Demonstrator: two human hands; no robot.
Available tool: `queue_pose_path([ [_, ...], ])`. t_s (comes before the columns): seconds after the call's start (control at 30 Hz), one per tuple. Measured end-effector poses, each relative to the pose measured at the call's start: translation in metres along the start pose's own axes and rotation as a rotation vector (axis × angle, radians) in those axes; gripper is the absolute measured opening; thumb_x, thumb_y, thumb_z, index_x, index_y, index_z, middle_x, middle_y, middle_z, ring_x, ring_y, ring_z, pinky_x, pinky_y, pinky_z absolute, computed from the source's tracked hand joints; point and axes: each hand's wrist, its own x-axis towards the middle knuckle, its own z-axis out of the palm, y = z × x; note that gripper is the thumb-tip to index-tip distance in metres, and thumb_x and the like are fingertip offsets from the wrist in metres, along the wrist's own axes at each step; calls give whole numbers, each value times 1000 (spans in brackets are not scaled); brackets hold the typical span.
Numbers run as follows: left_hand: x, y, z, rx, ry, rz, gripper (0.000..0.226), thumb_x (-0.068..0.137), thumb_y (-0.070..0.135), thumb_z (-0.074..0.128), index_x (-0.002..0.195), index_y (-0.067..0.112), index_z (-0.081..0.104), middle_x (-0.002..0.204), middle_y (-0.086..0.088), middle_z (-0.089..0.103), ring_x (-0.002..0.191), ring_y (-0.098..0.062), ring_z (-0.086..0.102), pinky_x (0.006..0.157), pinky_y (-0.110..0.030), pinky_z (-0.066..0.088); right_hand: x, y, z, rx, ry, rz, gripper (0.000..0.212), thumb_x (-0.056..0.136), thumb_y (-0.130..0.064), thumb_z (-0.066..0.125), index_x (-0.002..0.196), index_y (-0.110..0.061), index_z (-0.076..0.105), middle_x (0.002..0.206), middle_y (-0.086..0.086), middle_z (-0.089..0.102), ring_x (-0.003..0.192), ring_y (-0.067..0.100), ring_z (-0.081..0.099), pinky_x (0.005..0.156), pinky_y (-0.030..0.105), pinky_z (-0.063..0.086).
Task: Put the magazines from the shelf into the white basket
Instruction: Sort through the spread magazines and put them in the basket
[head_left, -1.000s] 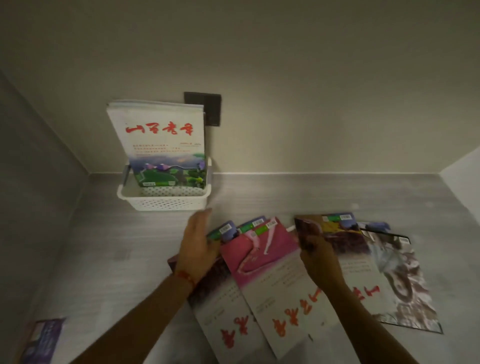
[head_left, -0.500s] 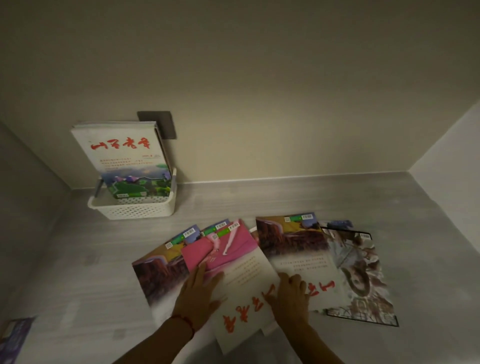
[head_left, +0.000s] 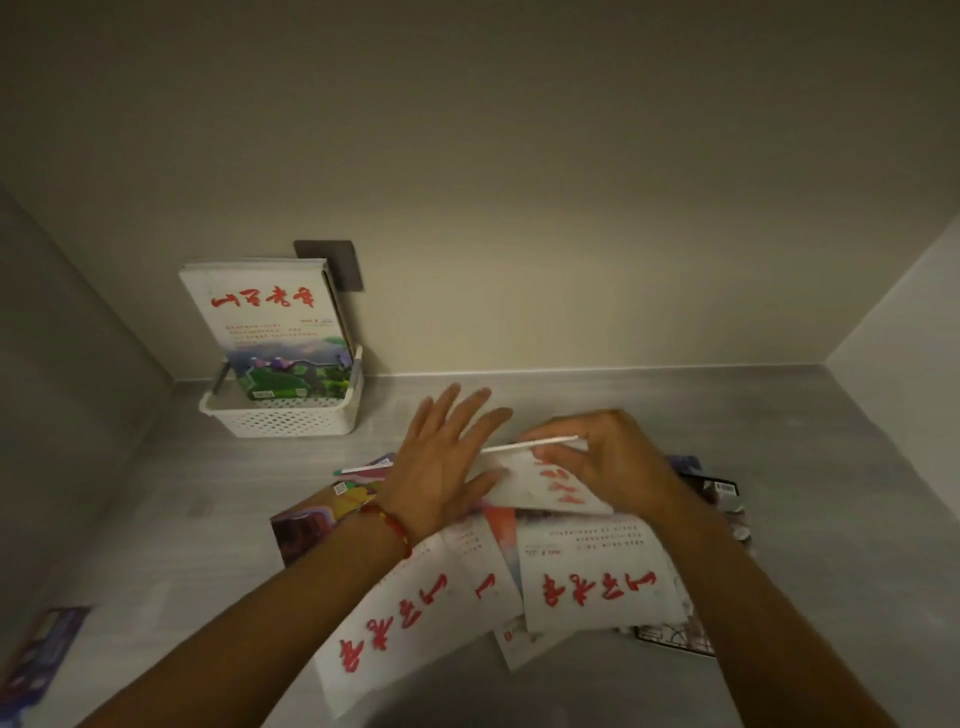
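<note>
Inside the white perforated plastic basket (head_left: 283, 418), a few magazines already stand upright. Right of it, the right hand (head_left: 610, 460) pinches a lifted white magazine (head_left: 540, 470); the left hand (head_left: 441, 460) lies spread, fingers splayed, against it. Several fanned magazines (head_left: 587, 577) remain nearer the person.

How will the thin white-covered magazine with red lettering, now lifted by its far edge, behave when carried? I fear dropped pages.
The thin white-covered magazine probably flops: its cover bends where the right hand lifts it. It looks light, being slim. Its glossy cover may slide, so the open left hand should support it.
</note>
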Motion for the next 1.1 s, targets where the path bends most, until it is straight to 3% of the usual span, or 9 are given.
queue_pose_path([
  [0.07,6,1,-12,-147,-60,-23,45,98,44,48,142,44,39,129,-1,67,116,-29,63,98,-44,51,13,-15,-11,31,20,-51,17,85,-21,75,97,-33,78,90,-11,76,73,4,72,66,22,59],
  [0.17,5,-3,-22,-382,53,-124,31,101,41,47,131,37,53,97,-2,75,87,-25,70,76,-41,56,26,-26,-21,10,191,-136,21,84,-29,74,104,-32,74,96,-17,74,78,1,71,68,24,59],
  [0.27,-1,-12,-31,-720,183,-377,28,99,30,55,124,20,63,96,-6,76,90,-26,72,80,-46,60,30,-14,-26,-120,567,-143,31,93,-41,60,123,-34,61,120,-23,62,109,-10,56,90,7,42],
  [0.33,-8,-22,-36,-1015,229,-550,20,98,17,58,116,18,67,98,-3,78,96,-25,74,82,-42,62,28,-1,-16,52,706,71,39,95,-48,53,131,-34,51,132,-16,54,115,-1,52,93,15,43],
  [0.43,-23,-36,-43,-1268,230,-657,20,97,15,60,116,16,68,105,-3,78,97,-23,75,76,-36,63,33,8,19,575,378,459,46,97,-56,43,131,-28,54,129,-3,61,105,16,62,94,46,49],
  [0.53,-38,-51,-48,-1366,256,-712,26,97,10,59,121,11,65,109,-9,77,99,-28,74,77,-39,63,34,3,56,886,65,389,34,102,-43,42,116,-28,68,117,4,72,107,25,68,93,47,52],
  [0.67,-58,-83,-51,-1373,191,-791,30,96,17,60,126,14,63,120,-11,73,110,-35,69,93,-57,55,47,-3,85,456,150,215,23,101,-39,46,111,-30,65,109,-3,73,94,14,72,79,40,61],
  [0.8,-75,-112,-60,-1472,265,-889,25,95,17,61,120,12,64,116,-9,74,102,-33,73,82,-50,61,68,-15,105,435,141,224,22,101,-39,46,112,-33,64,105,-9,74,91,14,73,79,45,60],
  [1.1,-100,-218,-100,-946,336,-856,13,94,19,64,90,9,72,109,-2,74,93,-21,71,76,-37,62,158,-61,152,234,108,146,17,98,-23,57,107,-17,71,106,-2,75,95,15,72,78,33,60],
])
